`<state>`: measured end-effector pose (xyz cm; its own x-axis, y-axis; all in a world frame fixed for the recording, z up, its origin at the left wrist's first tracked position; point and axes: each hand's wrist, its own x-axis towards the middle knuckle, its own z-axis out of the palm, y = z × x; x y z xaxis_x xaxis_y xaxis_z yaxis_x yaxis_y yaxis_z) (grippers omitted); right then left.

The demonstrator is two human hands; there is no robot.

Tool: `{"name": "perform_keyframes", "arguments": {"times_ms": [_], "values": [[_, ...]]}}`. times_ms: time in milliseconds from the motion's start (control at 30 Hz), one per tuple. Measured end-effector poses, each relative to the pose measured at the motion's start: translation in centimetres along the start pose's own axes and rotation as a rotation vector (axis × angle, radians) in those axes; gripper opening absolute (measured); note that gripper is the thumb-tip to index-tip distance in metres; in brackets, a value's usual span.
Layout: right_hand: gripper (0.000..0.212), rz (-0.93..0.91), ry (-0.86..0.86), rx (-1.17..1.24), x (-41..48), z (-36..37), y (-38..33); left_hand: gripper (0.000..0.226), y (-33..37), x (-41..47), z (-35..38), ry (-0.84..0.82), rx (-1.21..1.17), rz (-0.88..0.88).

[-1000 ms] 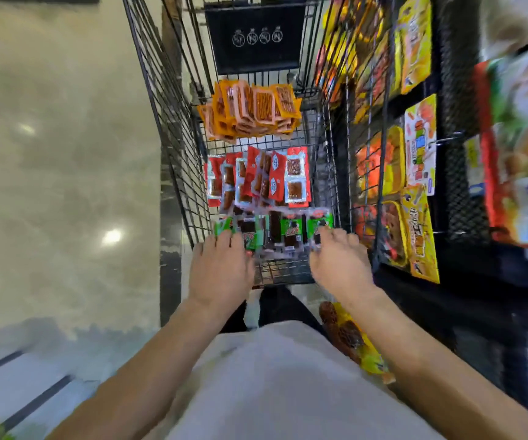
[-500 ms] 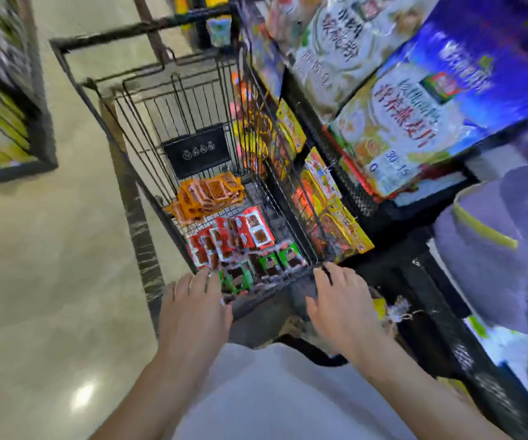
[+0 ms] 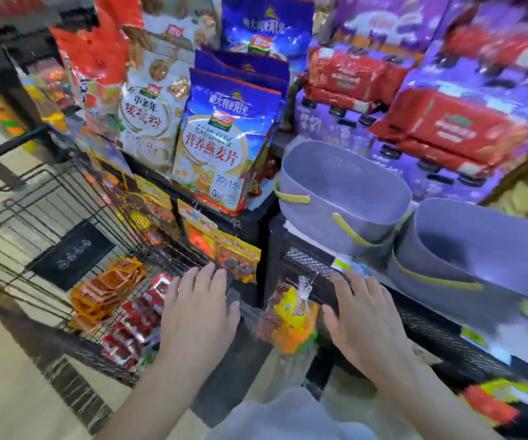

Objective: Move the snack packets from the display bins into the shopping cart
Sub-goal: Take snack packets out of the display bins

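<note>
The wire shopping cart (image 3: pixel 50 198) stands at the lower left, holding a pile of orange snack packets (image 3: pixel 107 290) and red snack packets (image 3: pixel 139 322) on its floor. My left hand (image 3: pixel 197 315) hovers flat over the cart's near right corner, fingers straight, holding nothing. My right hand (image 3: pixel 364 319) is stretched out empty in front of the black mesh shelf (image 3: pixel 431 322), below two grey display bins (image 3: pixel 342 198). The nearer grey bin (image 3: pixel 478 249) sits to the right; both look empty from here.
Large bags of oat flakes (image 3: pixel 221 147) and walnut powder (image 3: pixel 148 112) stand on the shelf behind the cart. Yellow hanging packets (image 3: pixel 221 246) line the rack beside the cart. A netted bag of orange and yellow items (image 3: pixel 291 319) hangs between my hands. Red and purple cartons (image 3: pixel 447 122) fill the upper right.
My view has swung right from the cart to the shelf. Both hands have left the green packets in the cart and moved right, empty, toward the shelf with the grey bins.
</note>
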<state>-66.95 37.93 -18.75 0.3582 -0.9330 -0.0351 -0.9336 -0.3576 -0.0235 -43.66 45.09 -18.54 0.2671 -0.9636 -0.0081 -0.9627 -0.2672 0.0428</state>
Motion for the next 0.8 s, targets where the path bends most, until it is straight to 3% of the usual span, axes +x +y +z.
{"name": "perform_keyframes", "arguments": {"times_ms": [433, 567, 800], "values": [[0.055, 0.453, 0.079, 0.066, -14.0, -1.1, 26.0, 0.059, 30.8, -0.7, 0.3, -0.059, -0.046, 0.418], [0.051, 0.612, 0.075, 0.058, -17.7, -2.0, 32.2, 0.062, 38.8, -0.8, -0.8, -0.016, -0.064, 0.589], [0.048, 0.794, 0.224, 0.073, -19.9, -3.0, 41.3, 0.053, 50.5, 2.5, -1.7, 0.033, -0.209, 0.817]]}}
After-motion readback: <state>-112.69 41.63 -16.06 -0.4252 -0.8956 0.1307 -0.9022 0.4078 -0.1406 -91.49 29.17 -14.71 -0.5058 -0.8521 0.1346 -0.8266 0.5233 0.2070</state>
